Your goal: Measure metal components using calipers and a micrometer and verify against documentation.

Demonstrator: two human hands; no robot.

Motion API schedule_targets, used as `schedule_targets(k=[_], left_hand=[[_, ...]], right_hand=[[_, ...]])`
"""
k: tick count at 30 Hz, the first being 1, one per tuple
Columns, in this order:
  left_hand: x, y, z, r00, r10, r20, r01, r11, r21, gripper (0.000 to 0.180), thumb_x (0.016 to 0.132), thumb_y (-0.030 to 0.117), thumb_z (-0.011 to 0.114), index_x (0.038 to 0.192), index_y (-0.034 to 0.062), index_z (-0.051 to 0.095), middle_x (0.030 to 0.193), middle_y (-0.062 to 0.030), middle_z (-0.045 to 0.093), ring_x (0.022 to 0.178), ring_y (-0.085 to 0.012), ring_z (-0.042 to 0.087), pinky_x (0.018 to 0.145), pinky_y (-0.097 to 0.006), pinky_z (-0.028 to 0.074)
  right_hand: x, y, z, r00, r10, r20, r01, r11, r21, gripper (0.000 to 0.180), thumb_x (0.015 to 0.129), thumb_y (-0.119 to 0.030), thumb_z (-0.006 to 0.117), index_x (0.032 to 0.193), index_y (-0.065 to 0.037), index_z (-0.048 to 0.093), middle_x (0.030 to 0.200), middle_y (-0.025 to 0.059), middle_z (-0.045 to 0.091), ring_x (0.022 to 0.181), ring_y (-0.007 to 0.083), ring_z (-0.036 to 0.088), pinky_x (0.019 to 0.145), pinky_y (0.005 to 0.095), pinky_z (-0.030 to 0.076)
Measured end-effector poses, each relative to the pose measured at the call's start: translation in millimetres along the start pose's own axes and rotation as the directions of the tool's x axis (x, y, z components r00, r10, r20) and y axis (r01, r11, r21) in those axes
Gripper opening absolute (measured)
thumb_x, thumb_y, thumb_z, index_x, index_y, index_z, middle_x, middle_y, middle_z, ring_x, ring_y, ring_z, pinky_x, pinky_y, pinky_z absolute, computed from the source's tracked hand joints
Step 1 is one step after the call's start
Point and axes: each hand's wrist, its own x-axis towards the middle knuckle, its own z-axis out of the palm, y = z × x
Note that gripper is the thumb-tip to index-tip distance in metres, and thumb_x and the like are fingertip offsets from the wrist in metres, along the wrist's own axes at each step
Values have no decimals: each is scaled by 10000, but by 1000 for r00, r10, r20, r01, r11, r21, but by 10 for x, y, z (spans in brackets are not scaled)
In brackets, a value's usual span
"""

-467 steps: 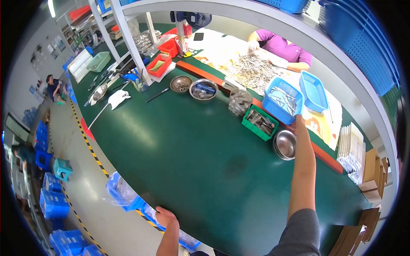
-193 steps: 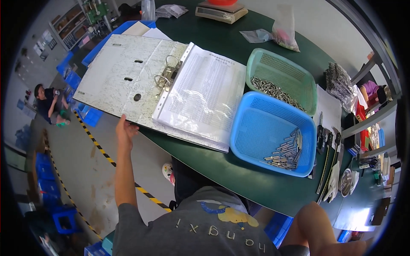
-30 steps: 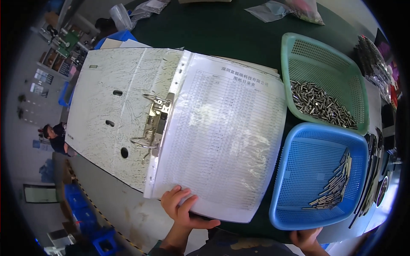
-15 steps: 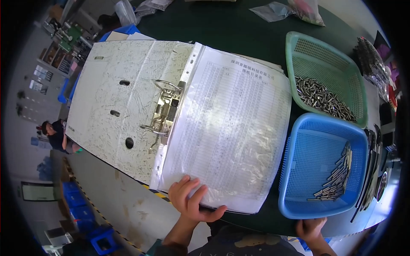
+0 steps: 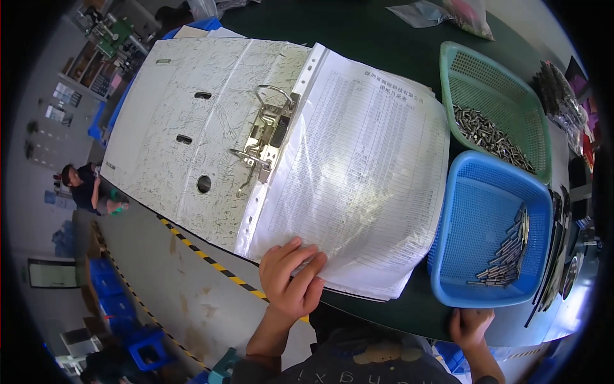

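An open ring binder [image 5: 192, 134] lies on the dark green table [image 5: 358, 25]. A stack of plastic sleeves with printed table sheets [image 5: 358, 173] fills its right side, beside the open metal rings [image 5: 265, 137]. My left hand [image 5: 291, 278] rests with fingers spread on the near lower corner of the sheets. My right hand [image 5: 470, 323] grips the near table edge just below a blue basket [image 5: 476, 211] that holds several metal pins [image 5: 505, 253].
A green basket [image 5: 492, 83] with several small metal cylinders stands behind the blue one. Clear bags [image 5: 448, 13] lie at the far edge. Dark tools [image 5: 556, 237] lie right of the baskets. Below the table runs grey floor with yellow-black tape [image 5: 211, 265]; a person [image 5: 86, 189] sits far left.
The view has shifted closer over the binder. My left hand has moved up a little onto the lower corner of the sheets; my right hand stays at the table edge.
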Motion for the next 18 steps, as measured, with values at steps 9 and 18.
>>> schedule_targets(k=[9, 18], left_hand=[[-43, -31, 2, 998, 59, -2, -59, 998, 21, 305, 713, 77, 578, 991, 58, 702, 1054, -101, 641, 1050, -303, 601, 902, -424, 413], [34, 119, 30, 999, -49, -10, 48, 996, -81, 441, 662, 287, 714, 1015, 33, 641, 1085, -116, 560, 1059, -359, 544, 911, -489, 374]], right_hand=[[-64, 14, 32, 1000, 8, -30, -8, 1000, -14, 115, 673, -85, 601, 635, -27, 510, 633, 169, 523, 573, 385, 515, 543, 448, 390], [-81, 51, 25, 999, -12, -43, 10, 998, -57, 149, 656, -110, 630, 576, -66, 513, 558, 113, 520, 502, 337, 517, 511, 414, 406]])
